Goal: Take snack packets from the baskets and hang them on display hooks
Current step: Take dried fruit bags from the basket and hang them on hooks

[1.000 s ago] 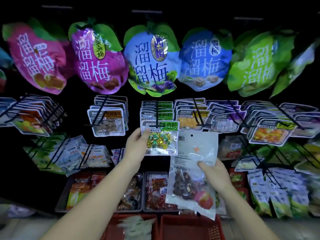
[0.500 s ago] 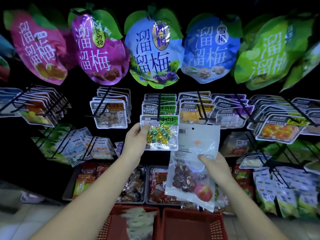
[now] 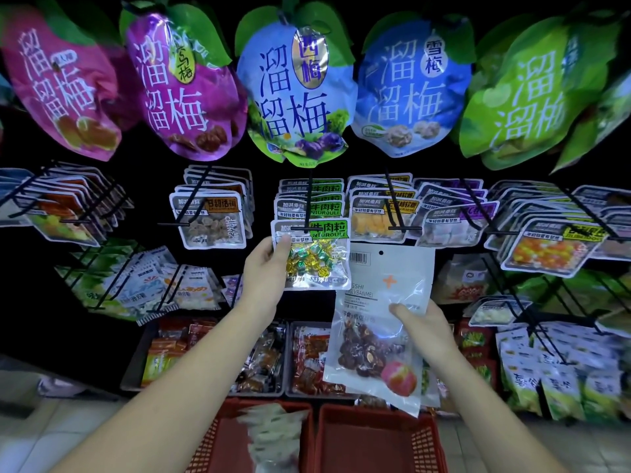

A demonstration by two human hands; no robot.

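Clear fruit pkt (image 3: 377,315) in R hand (image 3: 426,324), below candy pkt (image 3: 316,259) L hand (image 3: 264,268) pinches

**Desk:** What stands behind the display?

**Photographer:** A black back panel (image 3: 146,186) fills the upper and middle frame and takes in nearly all the light. Its top edge is lost in shadow.

**Desk:** And lower down?

**Photographer:** Pale tiled floor (image 3: 51,435) shows at the lower left and again at the lower right (the grout lines are faint). Two dark grey trays (image 3: 134,365) sit side by side low against the panel, just above the floor. The lighting is dim and cool throughout.
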